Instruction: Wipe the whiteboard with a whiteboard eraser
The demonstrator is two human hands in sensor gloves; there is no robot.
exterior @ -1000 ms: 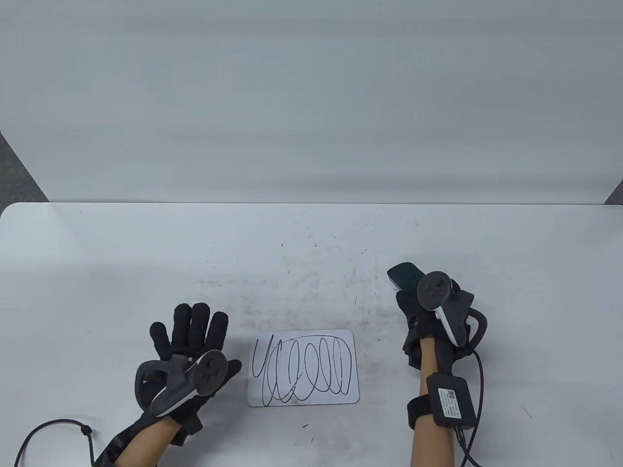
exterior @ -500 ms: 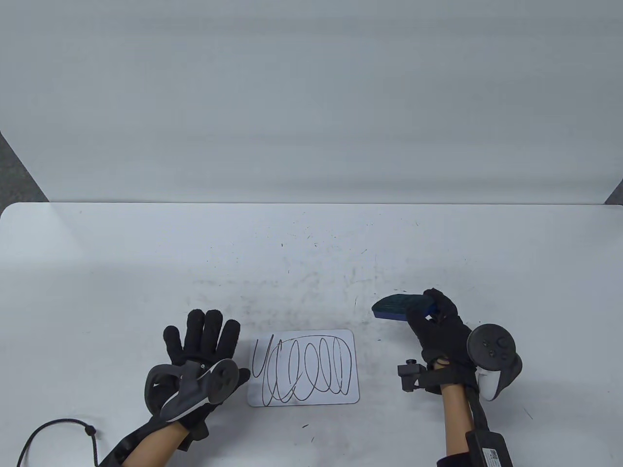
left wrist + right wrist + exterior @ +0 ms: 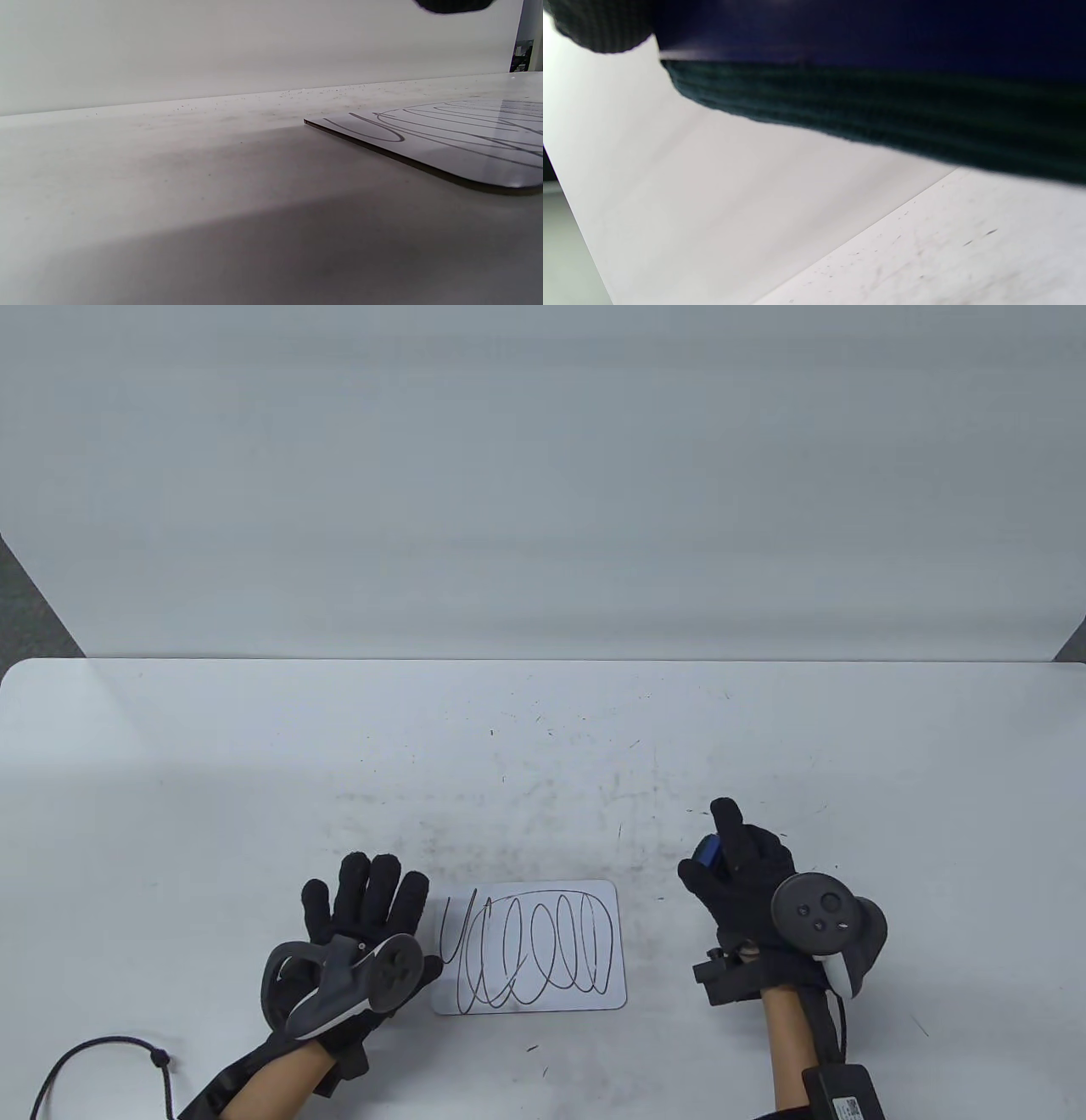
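1. The white, scuffed tabletop [image 3: 170, 780] fills the lower half of the table view.
2. The small white rectangular whiteboard [image 3: 529, 946], covered in black looping scribbles, lies flat at lower centre.
3. The left hand [image 3: 361, 929], fingers spread and holding nothing, rests flat just left of the whiteboard.
4. The right hand [image 3: 742, 874], at lower right, grips the blue-backed, dark-felt whiteboard eraser [image 3: 707, 849], apart from the whiteboard.
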